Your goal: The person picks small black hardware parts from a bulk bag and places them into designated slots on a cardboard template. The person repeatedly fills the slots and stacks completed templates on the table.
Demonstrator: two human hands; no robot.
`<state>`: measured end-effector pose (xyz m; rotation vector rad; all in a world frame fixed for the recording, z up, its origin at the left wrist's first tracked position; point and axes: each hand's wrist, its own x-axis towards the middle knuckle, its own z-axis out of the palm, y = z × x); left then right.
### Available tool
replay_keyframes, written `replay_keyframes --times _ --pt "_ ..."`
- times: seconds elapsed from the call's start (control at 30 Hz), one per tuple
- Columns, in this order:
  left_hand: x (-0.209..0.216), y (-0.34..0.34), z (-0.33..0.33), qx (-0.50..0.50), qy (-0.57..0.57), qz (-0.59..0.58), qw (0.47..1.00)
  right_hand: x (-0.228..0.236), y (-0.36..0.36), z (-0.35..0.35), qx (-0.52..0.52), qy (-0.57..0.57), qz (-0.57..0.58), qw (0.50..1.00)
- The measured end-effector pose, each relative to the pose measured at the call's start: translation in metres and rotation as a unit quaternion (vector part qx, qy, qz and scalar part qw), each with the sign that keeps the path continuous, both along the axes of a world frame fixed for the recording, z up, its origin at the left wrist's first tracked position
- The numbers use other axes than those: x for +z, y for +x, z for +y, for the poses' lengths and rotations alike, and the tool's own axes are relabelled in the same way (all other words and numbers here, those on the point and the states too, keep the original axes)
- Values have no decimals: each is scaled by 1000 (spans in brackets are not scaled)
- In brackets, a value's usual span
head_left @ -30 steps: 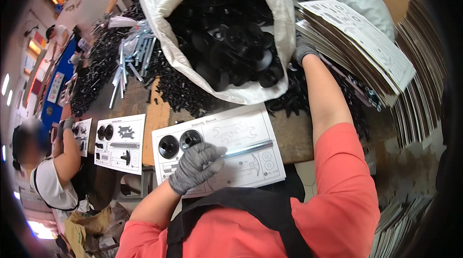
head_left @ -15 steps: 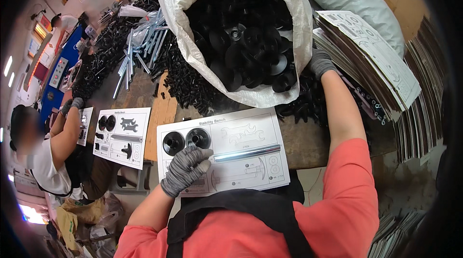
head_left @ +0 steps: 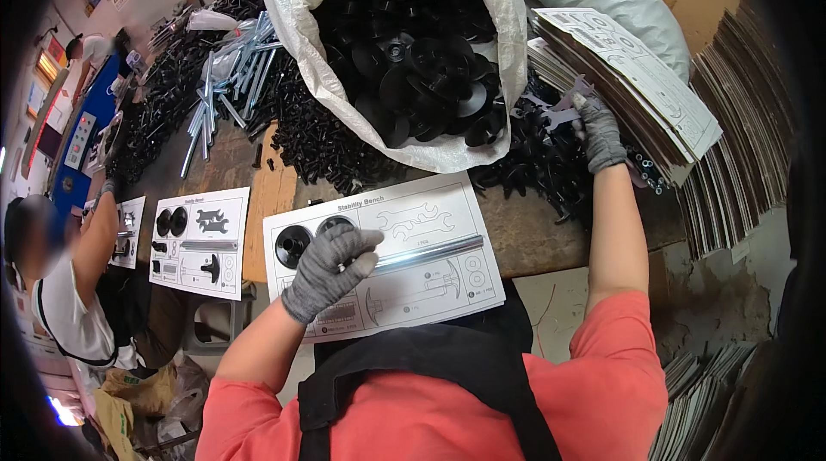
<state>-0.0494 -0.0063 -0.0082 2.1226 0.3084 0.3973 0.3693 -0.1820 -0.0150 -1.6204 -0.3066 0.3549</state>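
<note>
My gloved left hand point(head_left: 331, 270) is over a white printed card point(head_left: 404, 302), its thumb and forefinger apart beside the left end of a shiny metal tube point(head_left: 434, 253). The tube lies slantwise on the card. Two round black plastic discs are at the card's upper left: one disc point(head_left: 293, 245) shows whole, the other point(head_left: 334, 224) is partly behind my hand. Right of the big sack, my gloved right hand point(head_left: 601, 132) grips a flat grey open-end wrench point(head_left: 564, 110) above a heap of black parts point(head_left: 538, 155).
A white woven sack point(head_left: 301, 43) full of black discs stands mid-table. To its left lie metal tubes point(head_left: 245, 74) and black bolts point(head_left: 318, 147). Stacked printed cards point(head_left: 637, 82) rise at the right. At left, a co-worker point(head_left: 77, 289) sits near another loaded card point(head_left: 200, 241).
My right hand has come out from beside the sack and moved right, now with a wrench in it. My left hand stays over the card. The view has shifted slightly.
</note>
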Motion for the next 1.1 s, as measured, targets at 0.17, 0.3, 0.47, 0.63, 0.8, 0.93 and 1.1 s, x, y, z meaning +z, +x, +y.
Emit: replay_keyframes --times 0.17,0.3,0.47,0.63,0.8,0.93,1.1 --pt "23 56 -12 -34 -215 -31 976 30 -97 9 296 60 99 948" --pt "27 99 -7 -41 -183 -110 976 22 -167 38 418 31 130 898" --pt "27 84 16 -43 -209 23 977 14 -185 43 504 -4 120 855" --pt "-20 60 46 1 -150 2 989 -4 -177 54 393 -142 -163 894" --pt "-56 56 51 -156 233 30 960 -2 -224 80 386 -443 -545 599" --pt "-51 53 62 -165 268 33 948 -35 -218 67 407 -406 -504 645" --pt "-42 56 42 -73 364 234 899 -47 -193 48 404 -447 -418 679"
